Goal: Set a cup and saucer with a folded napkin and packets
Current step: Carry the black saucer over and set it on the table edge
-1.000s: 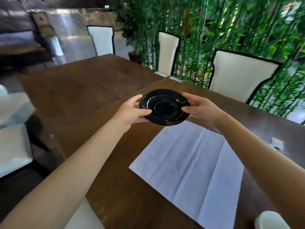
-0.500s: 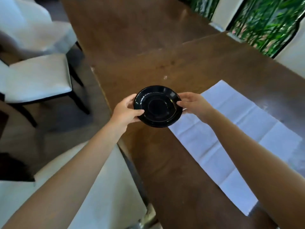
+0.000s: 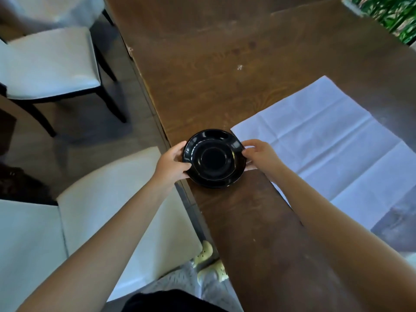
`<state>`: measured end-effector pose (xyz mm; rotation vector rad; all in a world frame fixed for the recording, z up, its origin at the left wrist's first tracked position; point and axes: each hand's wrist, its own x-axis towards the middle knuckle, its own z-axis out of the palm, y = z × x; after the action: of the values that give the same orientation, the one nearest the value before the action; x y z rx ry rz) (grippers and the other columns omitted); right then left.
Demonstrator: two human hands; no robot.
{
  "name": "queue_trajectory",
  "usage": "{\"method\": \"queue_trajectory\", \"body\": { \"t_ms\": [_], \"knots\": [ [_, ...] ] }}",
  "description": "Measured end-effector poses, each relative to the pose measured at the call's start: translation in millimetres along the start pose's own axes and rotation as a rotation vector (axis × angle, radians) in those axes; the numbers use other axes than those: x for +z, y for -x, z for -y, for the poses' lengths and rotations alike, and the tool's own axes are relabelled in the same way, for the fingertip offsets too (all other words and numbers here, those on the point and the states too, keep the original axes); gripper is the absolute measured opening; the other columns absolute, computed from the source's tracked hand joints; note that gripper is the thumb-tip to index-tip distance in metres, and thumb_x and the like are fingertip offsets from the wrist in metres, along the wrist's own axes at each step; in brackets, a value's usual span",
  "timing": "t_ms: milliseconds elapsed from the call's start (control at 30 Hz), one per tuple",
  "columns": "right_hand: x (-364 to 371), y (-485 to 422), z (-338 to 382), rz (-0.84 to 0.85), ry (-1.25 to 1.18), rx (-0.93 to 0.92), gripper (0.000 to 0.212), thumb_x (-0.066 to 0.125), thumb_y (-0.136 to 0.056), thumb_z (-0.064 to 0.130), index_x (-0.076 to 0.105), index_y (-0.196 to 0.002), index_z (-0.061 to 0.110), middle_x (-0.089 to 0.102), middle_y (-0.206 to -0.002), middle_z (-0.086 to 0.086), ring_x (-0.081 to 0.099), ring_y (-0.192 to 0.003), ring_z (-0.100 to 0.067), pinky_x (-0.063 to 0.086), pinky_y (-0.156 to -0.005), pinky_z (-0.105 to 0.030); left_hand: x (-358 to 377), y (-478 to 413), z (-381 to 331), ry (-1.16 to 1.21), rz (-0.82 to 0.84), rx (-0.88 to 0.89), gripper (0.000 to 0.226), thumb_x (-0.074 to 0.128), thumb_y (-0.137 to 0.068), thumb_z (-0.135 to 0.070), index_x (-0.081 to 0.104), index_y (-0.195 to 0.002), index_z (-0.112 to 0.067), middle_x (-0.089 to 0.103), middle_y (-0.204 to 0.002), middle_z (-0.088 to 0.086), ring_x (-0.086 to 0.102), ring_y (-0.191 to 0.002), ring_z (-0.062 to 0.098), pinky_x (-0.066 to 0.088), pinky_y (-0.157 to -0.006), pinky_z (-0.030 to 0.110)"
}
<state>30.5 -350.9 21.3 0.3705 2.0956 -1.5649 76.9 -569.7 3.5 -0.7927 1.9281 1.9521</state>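
Note:
A glossy black saucer [image 3: 213, 158] is low over the near left edge of the brown wooden table [image 3: 225, 75]; I cannot tell whether it touches the wood. My left hand [image 3: 172, 163] grips its left rim and my right hand [image 3: 262, 155] grips its right rim. A white napkin [image 3: 326, 140] lies unfolded and flat on the table just to the right, its near corner under my right hand. No cup or packets are in view.
White-seated chairs with dark legs stand left of the table, one close at the table's edge [image 3: 108, 199] and another farther back [image 3: 47, 64]. Green foliage [image 3: 396, 12] shows at the top right. My feet in pale shoes [image 3: 207, 262] are below the table edge.
My view has tilted down from the chairs and plants to the table edge. Both hands have brought the saucer lower and nearer, to the table's left edge beside the napkin.

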Motion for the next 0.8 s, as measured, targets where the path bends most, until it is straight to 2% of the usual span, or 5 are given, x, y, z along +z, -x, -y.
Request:
{"method": "queue_trajectory", "body": {
  "t_ms": [167,333,467,667,800],
  "knots": [
    [5.7,9.4,-15.3,-0.019,0.04,0.015,0.027,0.04,-0.087,-0.007,0.057,-0.09,0.013,0.061,-0.075,-0.008,0.062,-0.061,-0.019,0.058,-0.049,-0.022,-3.0,8.7,14.1,-0.076,0.013,-0.004,0.067,0.054,-0.082,0.013,0.044,-0.137,-0.024,0.048,-0.116,-0.003,0.057,-0.084,0.008,0.052,-0.048,0.013],
    [7.9,13.9,-28.6,-0.049,0.088,-0.015,0.024,0.043,-0.089,-0.006,0.057,-0.1,0.01,0.062,-0.075,-0.002,0.064,-0.059,-0.015,0.056,-0.046,-0.02,-1.9,13.0,17.6,-0.13,0.0,0.002,0.068,0.053,-0.082,0.013,0.043,-0.137,-0.026,0.046,-0.119,-0.003,0.055,-0.095,0.014,0.05,-0.046,0.013],
    [9.6,15.1,-34.8,-0.081,0.168,-0.026,0.026,0.045,-0.087,-0.005,0.057,-0.094,0.017,0.06,-0.076,0.008,0.064,-0.044,-0.008,0.056,-0.046,-0.019,1.5,10.2,20.3,-0.213,-0.021,0.032,0.068,0.053,-0.08,0.014,0.045,-0.135,-0.027,0.048,-0.113,-0.005,0.055,-0.103,0.022,0.049,-0.053,0.018],
    [5.9,15.3,-40.8,-0.099,0.172,-0.042,0.025,0.048,-0.088,-0.002,0.06,-0.094,0.018,0.061,-0.075,0.008,0.065,-0.053,-0.011,0.057,-0.047,-0.02,-1.0,7.4,25.4,-0.35,-0.015,0.058,0.069,0.058,-0.077,0.013,0.047,-0.133,-0.026,0.053,-0.113,0.001,0.058,-0.097,0.022,0.055,-0.071,0.031],
    [1.8,13.6,-44.1,-0.124,0.162,-0.038,0.027,0.048,-0.088,-0.002,0.063,-0.1,0.016,0.059,-0.074,0.007,0.063,-0.055,-0.013,0.06,-0.051,-0.025,2.0,7.2,27.0,-0.376,0.01,0.07,0.066,0.063,-0.075,0.01,0.05,-0.128,-0.027,0.054,-0.109,0.0,0.06,-0.09,0.018,0.055,-0.068,0.029]
  ]
}}
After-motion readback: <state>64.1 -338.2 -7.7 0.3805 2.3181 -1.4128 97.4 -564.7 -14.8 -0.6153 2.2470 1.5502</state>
